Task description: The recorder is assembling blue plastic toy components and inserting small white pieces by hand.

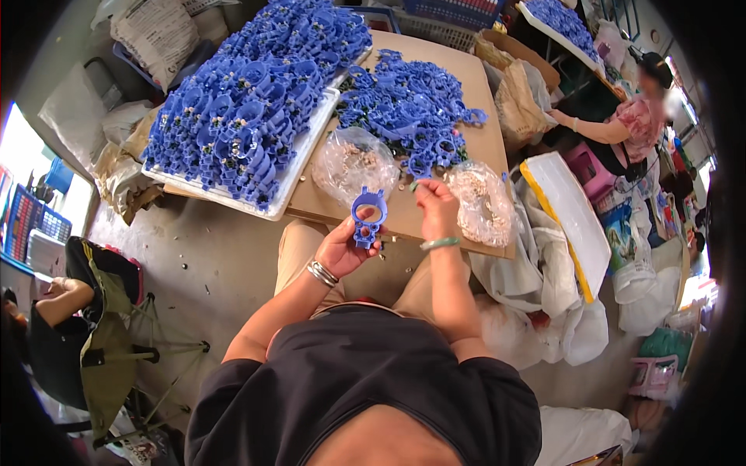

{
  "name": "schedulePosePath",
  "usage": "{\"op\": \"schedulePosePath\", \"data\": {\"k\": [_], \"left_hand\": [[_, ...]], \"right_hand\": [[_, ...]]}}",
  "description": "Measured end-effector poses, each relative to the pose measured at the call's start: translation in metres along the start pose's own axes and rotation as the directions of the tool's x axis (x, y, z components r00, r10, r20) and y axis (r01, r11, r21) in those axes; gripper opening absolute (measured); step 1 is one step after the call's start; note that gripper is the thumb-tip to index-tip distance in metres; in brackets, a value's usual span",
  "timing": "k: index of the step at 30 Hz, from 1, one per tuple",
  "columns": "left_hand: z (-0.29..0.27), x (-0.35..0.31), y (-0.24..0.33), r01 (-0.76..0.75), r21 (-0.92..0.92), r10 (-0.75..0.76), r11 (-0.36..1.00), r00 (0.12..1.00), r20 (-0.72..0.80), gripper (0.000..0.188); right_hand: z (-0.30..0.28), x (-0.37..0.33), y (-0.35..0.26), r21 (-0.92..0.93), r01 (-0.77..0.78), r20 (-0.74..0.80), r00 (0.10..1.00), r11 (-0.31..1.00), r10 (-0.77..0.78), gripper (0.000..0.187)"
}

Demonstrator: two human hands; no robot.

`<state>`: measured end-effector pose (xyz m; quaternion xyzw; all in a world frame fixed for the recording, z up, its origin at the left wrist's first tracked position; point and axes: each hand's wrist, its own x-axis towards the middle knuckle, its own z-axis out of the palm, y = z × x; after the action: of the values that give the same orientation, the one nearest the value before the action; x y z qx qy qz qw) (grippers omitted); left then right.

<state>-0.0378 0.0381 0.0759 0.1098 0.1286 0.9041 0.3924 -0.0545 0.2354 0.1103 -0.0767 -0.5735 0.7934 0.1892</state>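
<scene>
My left hand (345, 250) is closed around the lower end of a blue plastic ring part (369, 225), held upright just off the table's near edge. The part has a round opening on top and a narrower body with small holes below. My right hand (437, 208) is raised to the right of it, fingers pinched together. A small green spot shows at its fingertips; what it is cannot be made out. Close by lie two clear plastic bags of small beige pieces, one bag (346, 167) beyond the blue part, the other bag (480, 206) beside my right hand.
Loose blue parts (412, 105) are heaped on the brown table (475, 74). A white tray (307, 167) piled with blue parts stands at the left. To the right are a white foam board (571, 221) and sacks. Another person (641, 128) sits far right; an arm (66, 299) shows at left.
</scene>
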Motion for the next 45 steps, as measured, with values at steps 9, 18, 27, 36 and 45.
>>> {"op": "schedulePosePath", "data": {"k": [9, 18, 27, 36, 45], "left_hand": [[0.0, 0.002, -0.032, 0.068, -0.01, -0.068, 0.998, 0.997, -0.036, 0.043], [0.001, 0.01, -0.042, 0.1, 0.068, -0.087, 0.993, 0.98, -0.178, 0.038], [0.0, 0.003, -0.044, 0.063, 0.089, -0.038, 0.994, 0.963, -0.266, 0.031], [-0.013, -0.003, -0.028, 0.455, 0.079, -0.412, 0.887, 0.857, -0.311, 0.026], [-0.015, -0.004, -0.027, 0.63, 0.053, -0.536, 0.775, 0.7, -0.473, 0.027]], "right_hand": [[-0.001, -0.082, 0.004, -0.058, -0.054, 0.122, 0.991, 0.997, 0.06, 0.009], [-0.016, -0.089, 0.006, -0.204, -0.047, 0.129, 0.989, 0.978, 0.074, 0.007], [-0.009, -0.083, -0.006, -0.575, 0.603, 0.515, 0.792, 0.553, -0.327, 0.007], [0.002, -0.084, -0.019, -0.435, 0.814, 0.778, 0.555, 0.386, -0.294, 0.009], [0.005, -0.081, -0.015, -0.319, 0.882, 0.909, 0.389, 0.347, -0.152, 0.008]]}}
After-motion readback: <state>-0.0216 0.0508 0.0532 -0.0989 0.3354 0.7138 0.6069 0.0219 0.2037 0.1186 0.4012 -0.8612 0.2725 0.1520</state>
